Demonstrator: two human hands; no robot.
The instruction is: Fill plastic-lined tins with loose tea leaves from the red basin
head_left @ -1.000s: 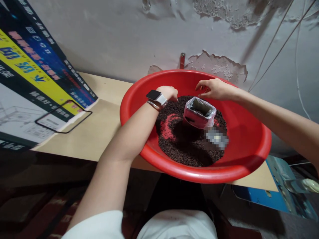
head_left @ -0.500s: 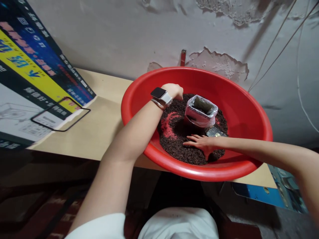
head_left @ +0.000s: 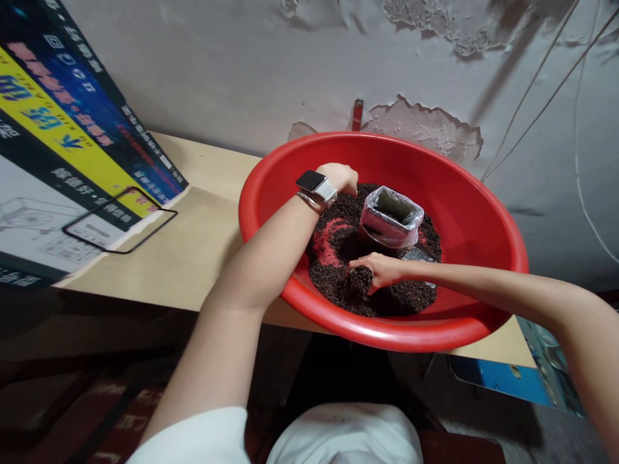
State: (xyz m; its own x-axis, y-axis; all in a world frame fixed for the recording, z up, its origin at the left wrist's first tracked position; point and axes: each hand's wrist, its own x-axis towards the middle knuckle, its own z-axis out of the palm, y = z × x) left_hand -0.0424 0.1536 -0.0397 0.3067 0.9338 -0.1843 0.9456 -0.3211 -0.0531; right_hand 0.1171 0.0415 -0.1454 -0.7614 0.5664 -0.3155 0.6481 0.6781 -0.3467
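- The wall [head_left: 232, 71] ahead of me is grey-white plaster, peeling in ragged patches [head_left: 425, 129] near its foot and again along the top.
- A small reddish metal bracket [head_left: 357, 114] is fixed to it.
- Thin wires [head_left: 541, 103] run slantwise across its right side.
- My table [head_left: 188, 251] is pale wood, pushed close to the wall.
- A big printed cardboard box [head_left: 62, 148], blue, yellow and white, leans at the table's left end.
- Under the table's near edge it is dim.
- Something blue [head_left: 503, 380] lies below the right corner.
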